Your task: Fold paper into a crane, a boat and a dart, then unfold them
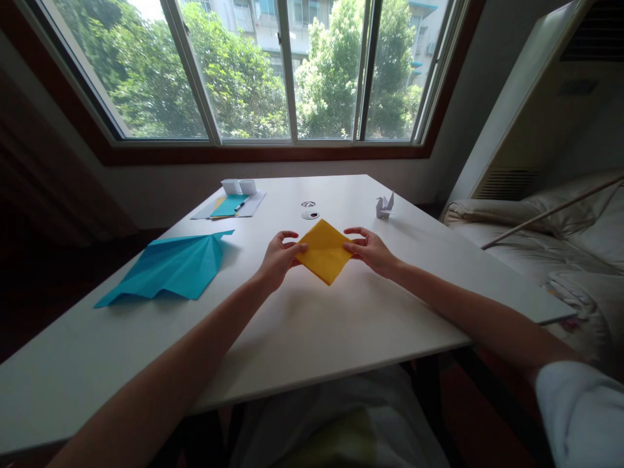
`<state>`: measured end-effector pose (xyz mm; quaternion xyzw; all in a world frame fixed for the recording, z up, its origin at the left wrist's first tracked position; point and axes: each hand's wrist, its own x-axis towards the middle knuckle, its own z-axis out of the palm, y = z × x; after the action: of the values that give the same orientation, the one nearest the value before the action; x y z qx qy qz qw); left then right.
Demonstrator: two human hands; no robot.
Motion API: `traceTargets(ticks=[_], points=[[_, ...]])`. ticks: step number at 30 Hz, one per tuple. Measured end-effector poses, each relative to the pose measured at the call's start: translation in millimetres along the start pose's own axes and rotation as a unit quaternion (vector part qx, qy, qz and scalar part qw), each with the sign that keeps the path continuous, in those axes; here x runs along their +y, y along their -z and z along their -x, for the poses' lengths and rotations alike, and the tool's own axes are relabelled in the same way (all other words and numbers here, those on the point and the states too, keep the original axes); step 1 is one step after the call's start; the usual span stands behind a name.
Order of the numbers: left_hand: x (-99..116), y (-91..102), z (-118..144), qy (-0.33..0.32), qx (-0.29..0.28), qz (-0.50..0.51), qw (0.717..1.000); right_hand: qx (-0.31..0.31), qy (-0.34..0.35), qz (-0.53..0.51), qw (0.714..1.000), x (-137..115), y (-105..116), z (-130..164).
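Observation:
A folded sheet of yellow paper (325, 252), shaped like a diamond with one point toward me, is held up over the white table (390, 312). My left hand (281, 259) pinches its left corner between thumb and fingers. At the opposite corner my right hand (371, 251) grips it the same way, thumb on the near face. A faint crease crosses the upper part of the paper. Left of my hands lies a creased blue paper dragon-like or wing-shaped piece (168, 270), resting on the table and touched by neither hand.
A white paper crane (385, 205) stands at the far right of the table. At the far left, two small white paper boxes (238, 186) sit by blue sheets (229, 206) and a pen (240, 205). Two round items (310, 214) lie mid-table. A cream sofa (526, 227) is at right.

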<state>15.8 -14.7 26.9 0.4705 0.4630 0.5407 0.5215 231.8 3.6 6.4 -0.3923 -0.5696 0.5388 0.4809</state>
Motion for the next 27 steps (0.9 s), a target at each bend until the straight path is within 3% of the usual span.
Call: traceTargets(ticks=[2,4,8,11,14,17,21,23,27], points=[[-2.3,2.5,-0.2,-0.031,-0.025,-0.096,0.995,0.042,0.023,0.015,0.999,0.7,3.7,-2.9],[-5.7,4.6,0.2,-0.092,-0.044,-0.211,0.972,0.076,0.053,0.048,0.995,2.4,7.6,-5.7],[-11.6,5.0,3.0,-0.263,-0.041,-0.425,0.865,0.086,0.077,0.121,0.986,4.8,13.2,-8.9],[-12.5,3.6,4.8,-0.342,-0.063,-0.497,0.795,0.053,0.064,0.159,0.984,4.8,13.8,-8.5],[-12.2,3.6,5.2,-0.353,-0.166,-0.516,0.763,-0.001,0.076,0.192,0.979,5.4,13.3,-7.2],[-13.1,4.6,5.1,-0.35,-0.233,-0.505,0.754,-0.013,0.121,0.251,0.96,6.0,13.3,-5.8],[-14.2,5.9,6.2,-0.313,-0.314,-0.5,0.744,0.014,0.214,0.395,0.893,2.9,13.3,-2.8],[-13.6,6.1,7.2,-0.295,-0.318,-0.532,0.727,-0.008,0.252,0.436,0.864,0.5,11.9,-0.6],[-10.2,4.8,9.2,-0.266,-0.242,-0.635,0.684,-0.092,0.303,0.471,0.823,-2.4,7.3,4.2]])
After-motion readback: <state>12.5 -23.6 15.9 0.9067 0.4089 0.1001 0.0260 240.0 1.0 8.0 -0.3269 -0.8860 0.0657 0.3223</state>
